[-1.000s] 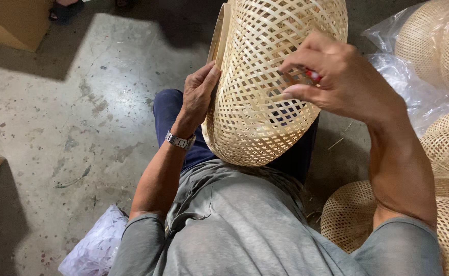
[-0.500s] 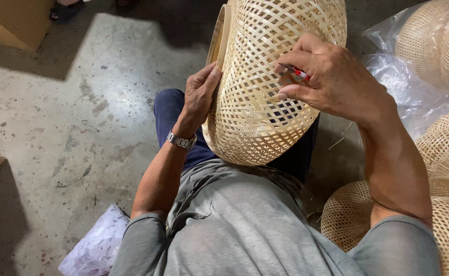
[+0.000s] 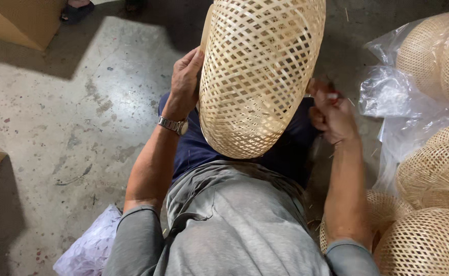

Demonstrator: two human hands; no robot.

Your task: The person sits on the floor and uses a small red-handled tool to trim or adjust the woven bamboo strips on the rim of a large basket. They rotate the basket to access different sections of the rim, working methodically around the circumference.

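Two hands on the job here, so starting with those. Your left hand (image 3: 186, 76) is pressed flat-ish against the side of the woven bamboo basket (image 3: 260, 76), fingers curled over its edge up near the rim — that's your steadying grip. Your right hand (image 3: 332, 115) sits just beside the basket's other side, closed around a small red-handled tool (image 3: 332, 95); I can't tell exactly what kind, it's mostly buried in your fist.

The basket itself stands on end over your lap, dome pointing toward you, open weave all round. My guess is it's very light and a bit springy — thin strips like that flex if you squeeze the lattice, and they'll snap or splinter if pinched hard. The rim band looks like the stiffest part, so holding there, like your left hand does, seems the safe bet.

Further out: more woven baskets (image 3: 434, 168) piled on your right, some under clear plastic wrap (image 3: 388, 92), a cardboard box (image 3: 19, 20) at top left, and bare concrete floor (image 3: 55, 128) all around.
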